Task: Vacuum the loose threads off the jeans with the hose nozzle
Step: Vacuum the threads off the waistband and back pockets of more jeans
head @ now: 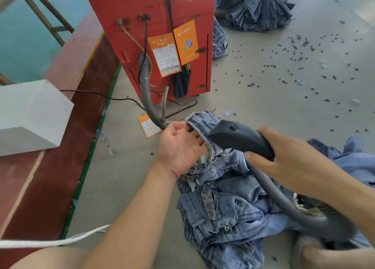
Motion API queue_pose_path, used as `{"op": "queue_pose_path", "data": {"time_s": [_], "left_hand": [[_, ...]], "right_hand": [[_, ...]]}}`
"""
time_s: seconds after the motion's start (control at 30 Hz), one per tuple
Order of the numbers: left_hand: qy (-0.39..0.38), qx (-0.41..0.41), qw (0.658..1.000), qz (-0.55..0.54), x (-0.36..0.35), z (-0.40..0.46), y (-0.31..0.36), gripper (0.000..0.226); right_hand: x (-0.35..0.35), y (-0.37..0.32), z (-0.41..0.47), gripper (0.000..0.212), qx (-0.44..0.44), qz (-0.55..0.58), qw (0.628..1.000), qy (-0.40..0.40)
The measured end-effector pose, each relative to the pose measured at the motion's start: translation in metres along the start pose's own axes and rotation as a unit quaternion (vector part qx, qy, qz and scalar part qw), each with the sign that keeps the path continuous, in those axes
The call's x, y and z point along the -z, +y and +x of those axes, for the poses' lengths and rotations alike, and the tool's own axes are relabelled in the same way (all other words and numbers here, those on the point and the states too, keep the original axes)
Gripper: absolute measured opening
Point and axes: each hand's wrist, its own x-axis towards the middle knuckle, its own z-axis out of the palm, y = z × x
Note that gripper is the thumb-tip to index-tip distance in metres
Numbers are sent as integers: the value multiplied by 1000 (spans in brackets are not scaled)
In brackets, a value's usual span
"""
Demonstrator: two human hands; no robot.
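The jeans (pixel 221 207) lie crumpled on the floor (pixel 263 86) near the person, with one edge lifted toward the nozzle. Denim like this is soft, floppy and fairly heavy, so it will likely bunch under suction unless held taut at a hem or waistband. The left hand (pixel 182 146) does that, palm up, fingers curled into the raised fold. The right hand (pixel 284 159) grips the rigid dark nozzle (pixel 237 135), its mouth touching the cloth. The ribbed hose (pixel 280 193) trails right; another length runs to the red cabinet (pixel 154 14) farther off.

two bare forearms, no sleeves, hands (pixel 182 146) ungloved
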Motion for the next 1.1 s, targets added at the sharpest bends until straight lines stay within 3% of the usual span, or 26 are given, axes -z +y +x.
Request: {"op": "queue_pose_path", "data": {"time_s": [0.1,0.27,0.4,0.47,0.57,0.67,0.8,1.0,1.1], "left_hand": [[-25,25,999,0,-3,1,-9,57],[-42,39,998,-36,-8,1,-12,66],[-14,18,1000,-19,-5,4,-8,68],[-4,23,1000,-18,-4,2,-13,71],[-5,37,999,1,-7,0,-20,65],[-13,20,992,120,-8,-2,-12,56],[109,-35,934,339,12,4,5,30],[205,6,960,193,32,11,-6,36],[228,9,948,222,40,17,-18,19]], "right_hand": [[-13,-10,12,29,-2,-17,1000,4],[-2,-11,31,24,-63,50,991,110],[9,-5,9,27,-24,5,999,-28],[-3,-9,15,25,-11,-31,998,-47],[-11,-23,41,25,-31,27,999,34],[7,-17,50,20,-58,137,982,115],[27,3,25,20,-72,173,973,131],[21,14,12,25,-91,110,986,89],[18,18,11,23,-83,109,987,80]]}}
